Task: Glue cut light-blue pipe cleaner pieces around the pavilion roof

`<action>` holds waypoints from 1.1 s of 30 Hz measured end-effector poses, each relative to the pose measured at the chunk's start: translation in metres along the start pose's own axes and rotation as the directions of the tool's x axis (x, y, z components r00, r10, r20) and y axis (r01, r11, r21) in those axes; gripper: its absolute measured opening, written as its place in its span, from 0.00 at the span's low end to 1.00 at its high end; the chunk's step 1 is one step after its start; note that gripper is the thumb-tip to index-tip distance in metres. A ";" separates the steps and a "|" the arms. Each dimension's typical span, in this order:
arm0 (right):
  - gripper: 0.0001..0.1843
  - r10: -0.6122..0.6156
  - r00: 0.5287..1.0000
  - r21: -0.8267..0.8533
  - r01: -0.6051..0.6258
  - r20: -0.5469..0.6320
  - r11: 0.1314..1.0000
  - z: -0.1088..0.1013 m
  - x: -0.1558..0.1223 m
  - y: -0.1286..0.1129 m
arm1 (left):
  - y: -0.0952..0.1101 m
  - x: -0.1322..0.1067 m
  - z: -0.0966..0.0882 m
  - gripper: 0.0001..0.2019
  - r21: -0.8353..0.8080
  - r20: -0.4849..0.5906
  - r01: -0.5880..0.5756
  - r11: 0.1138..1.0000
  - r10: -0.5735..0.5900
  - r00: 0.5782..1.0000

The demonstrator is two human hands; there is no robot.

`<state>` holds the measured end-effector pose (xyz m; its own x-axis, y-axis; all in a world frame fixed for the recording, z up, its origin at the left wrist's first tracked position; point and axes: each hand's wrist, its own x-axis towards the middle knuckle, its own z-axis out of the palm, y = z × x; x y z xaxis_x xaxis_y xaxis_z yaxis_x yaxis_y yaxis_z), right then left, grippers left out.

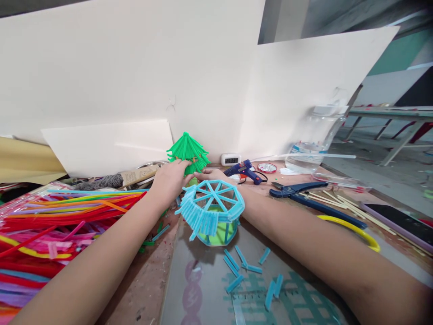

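A green tree-shaped model (188, 151) made of pipe cleaners stands at the back of the table against a white board. My left hand (171, 178) wraps round its lower left side. My right hand (213, 175) touches its base from the right, fingers closed on it. In front of both hands sits a light blue pavilion-like model (210, 211) of straw pieces with a spoked roof and a green floor. Several loose blue straw pieces (241, 266) lie on the glass mat before it.
A heap of coloured pipe cleaners (50, 230) fills the left. A blue glue gun (243, 170), blue pliers (297, 189), wooden sticks (338, 203), a yellow hoop (355, 229), a phone (402, 222), a plastic bottle (314, 144) and a small clock (231, 159) lie right.
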<state>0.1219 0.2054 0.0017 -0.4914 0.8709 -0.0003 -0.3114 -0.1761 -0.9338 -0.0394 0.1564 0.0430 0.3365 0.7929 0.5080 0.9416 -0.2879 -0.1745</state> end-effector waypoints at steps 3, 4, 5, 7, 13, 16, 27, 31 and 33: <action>0.09 0.010 1.000 -0.009 -0.010 0.014 1.000 0.002 -0.012 -0.008 | 0.000 0.001 0.001 0.20 -0.003 0.014 0.022 1.000 -0.022 1.000; 0.09 0.023 0.999 -0.014 -0.023 0.033 1.000 0.003 -0.018 -0.011 | -0.001 0.002 0.001 0.20 -0.004 0.019 0.028 1.000 -0.028 0.999; 0.09 0.048 0.997 -0.018 -0.047 0.063 0.999 0.004 -0.023 -0.015 | -0.001 0.002 0.001 0.20 -0.005 0.021 0.033 0.999 -0.033 0.999; 0.08 0.145 0.983 -0.022 -0.143 0.117 0.989 0.007 -0.033 -0.023 | -0.001 0.002 0.000 0.19 -0.003 0.024 0.035 0.999 -0.035 0.999; 0.11 0.301 0.953 0.000 -0.302 0.034 0.953 0.015 -0.033 -0.030 | 0.002 -0.002 -0.006 0.21 -0.013 -0.002 0.006 1.000 -0.006 1.000; 0.10 0.285 0.957 -0.021 -0.284 0.046 0.958 0.014 -0.027 -0.028 | 0.003 -0.002 -0.004 0.19 0.005 -0.018 0.009 1.000 -0.009 1.000; 0.16 0.131 0.991 -0.237 -0.133 -0.024 0.962 0.006 -0.025 -0.024 | 0.002 -0.002 -0.001 0.18 0.033 -0.035 -0.010 0.999 0.011 0.999; 0.21 0.069 0.990 -0.589 -0.130 -0.124 0.798 0.005 -0.015 -0.037 | 0.000 -0.001 -0.002 0.19 0.016 -0.017 0.001 1.000 -0.001 1.000; 0.21 0.050 0.991 -0.657 -0.118 -0.122 0.745 0.002 -0.012 -0.045 | 0.001 -0.001 -0.004 0.19 0.005 0.005 0.003 1.000 -0.003 1.000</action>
<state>0.1396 0.2022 0.0446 -0.4039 0.9103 -0.0909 0.3604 0.0670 -0.9304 -0.0390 0.1531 0.0458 0.3338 0.7961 0.5047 0.9426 -0.2827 -0.1775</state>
